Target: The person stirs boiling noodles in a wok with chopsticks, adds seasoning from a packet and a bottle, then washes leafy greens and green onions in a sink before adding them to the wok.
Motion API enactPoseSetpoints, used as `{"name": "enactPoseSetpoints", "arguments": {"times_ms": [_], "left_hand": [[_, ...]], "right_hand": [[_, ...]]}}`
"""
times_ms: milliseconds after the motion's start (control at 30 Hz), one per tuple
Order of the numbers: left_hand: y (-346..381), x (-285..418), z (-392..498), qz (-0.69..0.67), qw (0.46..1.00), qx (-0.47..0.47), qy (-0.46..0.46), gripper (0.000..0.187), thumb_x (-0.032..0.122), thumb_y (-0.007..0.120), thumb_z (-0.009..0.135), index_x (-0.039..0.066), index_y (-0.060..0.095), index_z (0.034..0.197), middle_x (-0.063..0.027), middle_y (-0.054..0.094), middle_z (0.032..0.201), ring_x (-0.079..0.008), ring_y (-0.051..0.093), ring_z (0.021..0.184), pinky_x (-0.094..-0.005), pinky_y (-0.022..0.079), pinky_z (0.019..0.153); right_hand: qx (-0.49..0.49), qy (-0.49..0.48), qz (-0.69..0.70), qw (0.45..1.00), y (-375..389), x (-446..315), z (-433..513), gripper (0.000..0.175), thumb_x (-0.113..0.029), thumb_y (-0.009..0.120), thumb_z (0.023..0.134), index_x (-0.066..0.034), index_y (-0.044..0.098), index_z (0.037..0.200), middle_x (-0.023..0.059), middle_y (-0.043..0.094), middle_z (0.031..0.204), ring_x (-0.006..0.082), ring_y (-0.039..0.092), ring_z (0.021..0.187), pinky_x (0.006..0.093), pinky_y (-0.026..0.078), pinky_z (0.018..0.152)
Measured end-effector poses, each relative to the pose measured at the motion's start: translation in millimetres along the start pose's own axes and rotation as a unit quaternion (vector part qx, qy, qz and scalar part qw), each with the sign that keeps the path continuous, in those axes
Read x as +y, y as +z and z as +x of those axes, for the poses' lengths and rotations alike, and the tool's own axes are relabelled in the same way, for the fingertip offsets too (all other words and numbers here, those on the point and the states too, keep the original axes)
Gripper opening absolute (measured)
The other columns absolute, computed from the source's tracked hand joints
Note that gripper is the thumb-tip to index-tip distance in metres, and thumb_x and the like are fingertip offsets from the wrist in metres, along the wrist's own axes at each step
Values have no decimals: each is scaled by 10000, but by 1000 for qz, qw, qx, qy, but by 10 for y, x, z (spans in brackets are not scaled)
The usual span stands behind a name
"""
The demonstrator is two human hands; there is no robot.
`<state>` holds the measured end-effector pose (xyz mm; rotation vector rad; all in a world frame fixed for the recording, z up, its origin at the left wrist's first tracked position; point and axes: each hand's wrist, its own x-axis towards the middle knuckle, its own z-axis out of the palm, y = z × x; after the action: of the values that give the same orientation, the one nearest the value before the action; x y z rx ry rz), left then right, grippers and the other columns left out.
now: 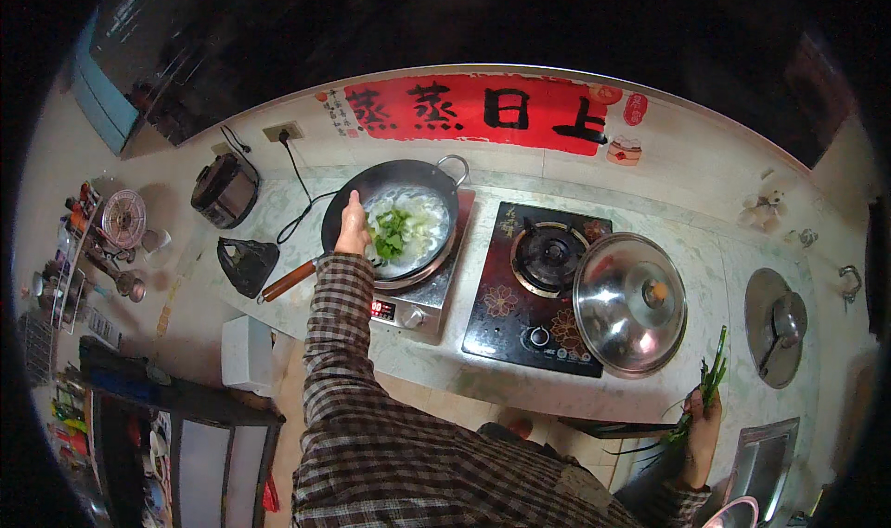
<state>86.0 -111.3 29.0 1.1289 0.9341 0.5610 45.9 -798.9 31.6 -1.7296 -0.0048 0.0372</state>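
My left hand [353,230] is over the left side of a black wok [337,194], seen edge-on with the thumb side up. Its lower fingers are hidden, so whether it holds anything is unclear. Chopped green leaves [391,234] lie beside the palm, over whitish liquid with pale pieces [428,218]. Under the wok is a silver electric cooktop [414,316] with a lit red display. At the lower right, my right hand [702,430] grips a bunch of long green stalks [711,378], which look like scallions. Thin roots or leaf ends trail from the bunch's lower left.
A domed metal lid [619,326] overlaps the right edge of a black glass gas stove [487,319]. The wok's wooden handle [289,281] points towards a black plastic bag [247,263]. Behind stands an electric cooker [226,190]. A ladle [786,326] rests on a round metal tray [762,291], near a sink [748,451].
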Motion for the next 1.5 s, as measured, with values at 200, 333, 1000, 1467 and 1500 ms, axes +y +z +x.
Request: {"name": "enactPoseSetpoints", "arguments": {"times_ms": [200,333,1000,1467,1500], "left_hand": [[23,32,139,353,865,68,350,471,326,412,912,-23,452,1227,-211,481,1235,-307,462,1141,-403,351,960],[136,-476,-300,664,650,128,346,425,370,444,896,106,532,1218,-130,431,1322,-313,429,1179,-517,293,985],[2518,-1320,-3321,-136,727,-575,-351,225,277,464,942,65,526,900,40,384,605,-78,345,493,-210,310,472],[3430,-4424,-8116,322,262,-910,15,233,248,458,936,37,550,904,-9,519,672,-120,480,567,-246,378,531],[3418,-4708,-8286,314,219,-911,154,239,256,483,919,32,550,968,-42,556,757,-159,519,662,-278,405,598]], "right_hand": [[7,30,-10,999,37,49,-129,215,-154,527,912,-11,496,1069,-4,473,749,86,437,663,229,372,609],[0,36,-90,995,98,-8,-244,243,-167,537,912,-7,492,1089,-11,469,752,86,432,664,224,373,611],[190,34,55,980,-834,29,-919,239,-90,518,896,-1,508,1118,-22,488,769,74,450,688,219,382,635],[568,74,99,813,-3022,588,-3679,141,-171,519,920,-62,527,1008,-52,468,705,44,409,628,182,322,556],[581,65,118,803,-3066,621,-3818,142,-170,519,920,-62,526,1011,-51,468,708,46,410,632,183,322,561]]}}
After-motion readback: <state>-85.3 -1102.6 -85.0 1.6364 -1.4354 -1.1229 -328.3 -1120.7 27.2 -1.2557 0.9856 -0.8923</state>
